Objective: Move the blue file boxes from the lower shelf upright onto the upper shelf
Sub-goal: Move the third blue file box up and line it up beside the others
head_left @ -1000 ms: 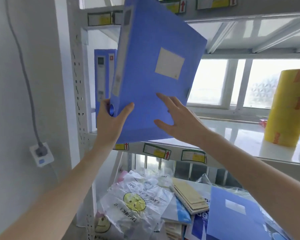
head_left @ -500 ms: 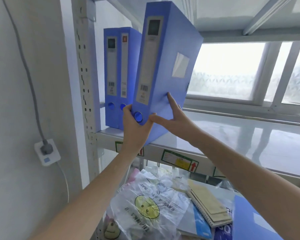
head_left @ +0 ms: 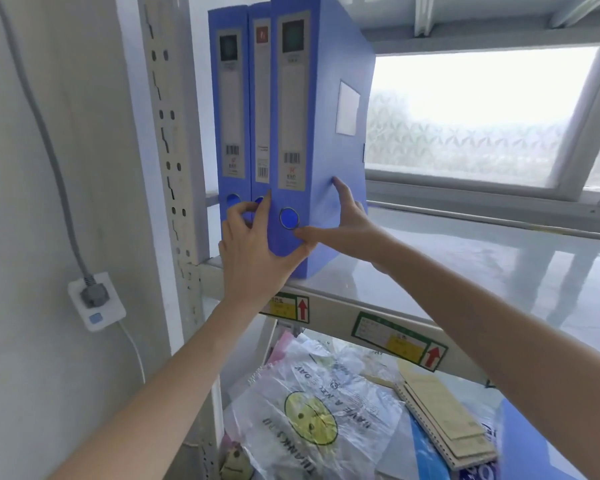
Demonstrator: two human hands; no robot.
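Three blue file boxes stand upright at the left end of the upper shelf (head_left: 465, 271). The rightmost blue file box (head_left: 319, 133) rests on the shelf against two others (head_left: 243, 116). My left hand (head_left: 253, 251) grips its lower spine corner from the left and below. My right hand (head_left: 343, 223) presses on its right face, thumb under the spine's finger hole. Another blue file box (head_left: 541, 445) lies flat on the lower shelf at the bottom right, partly cut off.
The perforated shelf post (head_left: 170, 150) stands left of the boxes. On the wall is a socket with a grey plug (head_left: 96, 299). The lower shelf holds a smiley-face plastic bag (head_left: 312, 414), spiral notebooks (head_left: 447, 424) and papers. A window (head_left: 482, 112) is behind the shelf.
The tilted box has been swung upright and set down on the upper shelf against the other two. Both hands moved with it and still hold its lower end.
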